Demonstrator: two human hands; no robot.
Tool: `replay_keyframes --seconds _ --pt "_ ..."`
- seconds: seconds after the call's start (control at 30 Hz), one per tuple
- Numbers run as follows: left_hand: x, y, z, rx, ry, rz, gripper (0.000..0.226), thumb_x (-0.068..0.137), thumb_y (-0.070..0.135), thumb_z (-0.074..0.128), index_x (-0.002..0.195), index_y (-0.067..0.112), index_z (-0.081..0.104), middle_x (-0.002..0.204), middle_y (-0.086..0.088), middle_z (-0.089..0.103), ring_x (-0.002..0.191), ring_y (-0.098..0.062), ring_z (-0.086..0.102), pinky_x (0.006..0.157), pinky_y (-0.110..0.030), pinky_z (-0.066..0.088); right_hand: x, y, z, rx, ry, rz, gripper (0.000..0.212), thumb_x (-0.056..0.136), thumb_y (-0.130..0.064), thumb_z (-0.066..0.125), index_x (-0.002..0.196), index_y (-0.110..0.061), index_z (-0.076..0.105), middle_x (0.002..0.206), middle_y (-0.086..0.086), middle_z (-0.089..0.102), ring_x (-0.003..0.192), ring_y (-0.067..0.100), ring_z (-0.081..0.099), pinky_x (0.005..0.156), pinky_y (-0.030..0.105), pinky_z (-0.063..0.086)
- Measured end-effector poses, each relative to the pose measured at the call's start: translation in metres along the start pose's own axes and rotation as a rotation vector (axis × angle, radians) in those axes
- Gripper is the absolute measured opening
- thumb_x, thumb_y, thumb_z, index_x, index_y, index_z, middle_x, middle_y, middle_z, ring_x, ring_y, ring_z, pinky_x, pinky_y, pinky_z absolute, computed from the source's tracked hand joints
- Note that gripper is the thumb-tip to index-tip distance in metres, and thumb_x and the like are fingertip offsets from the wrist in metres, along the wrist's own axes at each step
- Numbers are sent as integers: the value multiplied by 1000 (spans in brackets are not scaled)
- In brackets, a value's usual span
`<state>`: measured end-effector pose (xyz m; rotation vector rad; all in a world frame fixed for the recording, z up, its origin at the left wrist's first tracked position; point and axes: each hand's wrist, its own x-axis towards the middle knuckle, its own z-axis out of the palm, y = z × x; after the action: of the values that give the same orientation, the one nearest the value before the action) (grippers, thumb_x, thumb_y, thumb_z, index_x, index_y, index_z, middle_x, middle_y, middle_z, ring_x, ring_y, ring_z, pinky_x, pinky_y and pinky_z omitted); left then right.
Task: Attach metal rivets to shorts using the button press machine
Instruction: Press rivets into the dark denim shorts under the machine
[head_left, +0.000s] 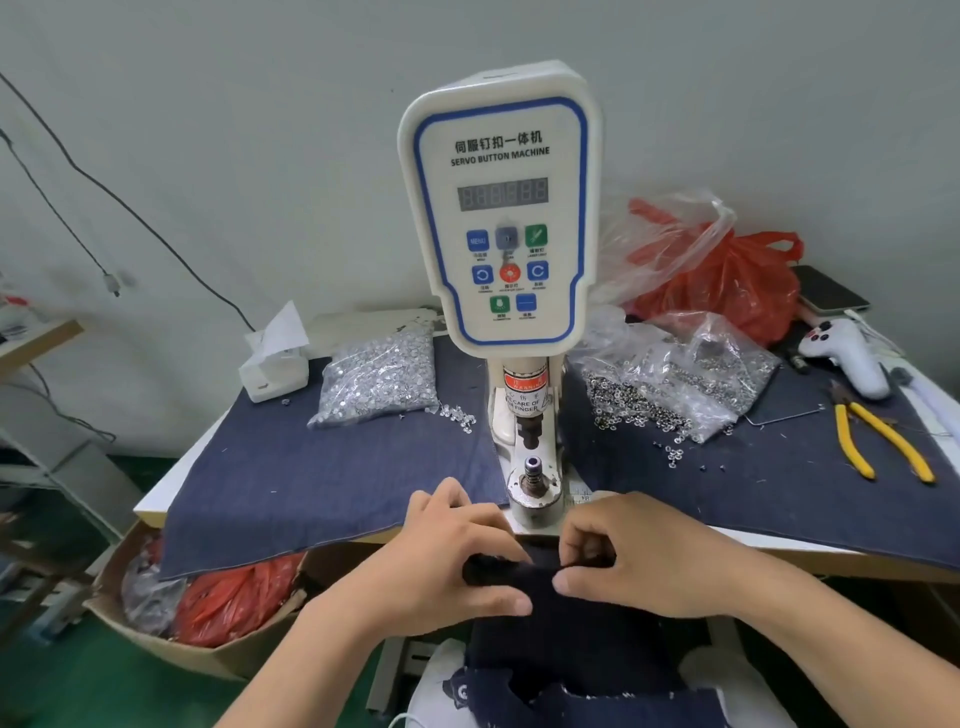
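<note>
Dark shorts (576, 618) held below the table edge, just in front of the button press machine (501, 208) — upper edge pinched by left hand (452, 561) and right hand (639, 556), fingers curled round the fabric. Bags of rivets (379, 379) beside the machine.

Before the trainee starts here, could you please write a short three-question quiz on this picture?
1. True or false: the yellow pliers lie to the right of the button machine.
2. What do the left hand and the right hand hold? A) a bag of rivets B) the dark shorts C) the pliers
3. Fill in: the shorts are held in front of the machine's lower post, not yet ___ it.

Key: 1 true; 2 B; 3 on.
</note>
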<state>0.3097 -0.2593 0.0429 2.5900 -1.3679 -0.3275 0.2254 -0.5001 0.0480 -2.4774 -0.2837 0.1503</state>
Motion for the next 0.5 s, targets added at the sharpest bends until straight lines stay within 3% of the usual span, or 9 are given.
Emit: replay_keyframes --seconds 0.1,0.17,0.27,0.33,0.4,0.5 --pt "-1 1 0 46 69 13 57 92 83 43 122 41 67 110 27 60 129 -6 26 109 -39 20 -3 1 -4 164 13 -78 13 87 -50 71 85 -39 64 92 -22 62 84 -2 60 75 13 43" --pt "-1 3 -2 -14 142 105 46 93 77 52 114 39 65 107 29 62 146 1 19 115 -43 15 -8 0 -5 422 -17 -120 11 93 -40 69 86 -35 63 79 -18 61 72 -3 52 68 14 40" --pt "0 9 -5 -439 267 225 13 94 43 76 101 36 68 113 23 70 156 -12 28 121 -38 21 -13 -2 -11 722 -21 -127 12 94 -31 65 83 -33 63 69 -16 49 65 1 40 59 13 34" --pt "1 13 -5 -815 285 253 14 90 23 82 95 32 72 111 5 74 146 -23 47 118 -43 36 -13 -4 -17 767 -60 -105 9 93 -29 64 85 -25 63 68 -11 50 62 3 39 56 14 33" --pt "1 14 -1 -1053 244 262 13 89 18 82 90 25 71 105 -2 72 124 -22 63 106 -40 47 -10 -5 -23 678 -99 -100 13 94 -28 65 83 -21 64 66 -11 52 59 3 40 55 14 33" --pt "4 14 6 -985 125 152 15 90 26 75 87 21 61 91 -5 62 88 -18 57 81 -36 45 -3 -4 -31 422 -122 -95 27 94 -31 67 73 -17 58 62 -12 47 60 4 38 58 20 31"
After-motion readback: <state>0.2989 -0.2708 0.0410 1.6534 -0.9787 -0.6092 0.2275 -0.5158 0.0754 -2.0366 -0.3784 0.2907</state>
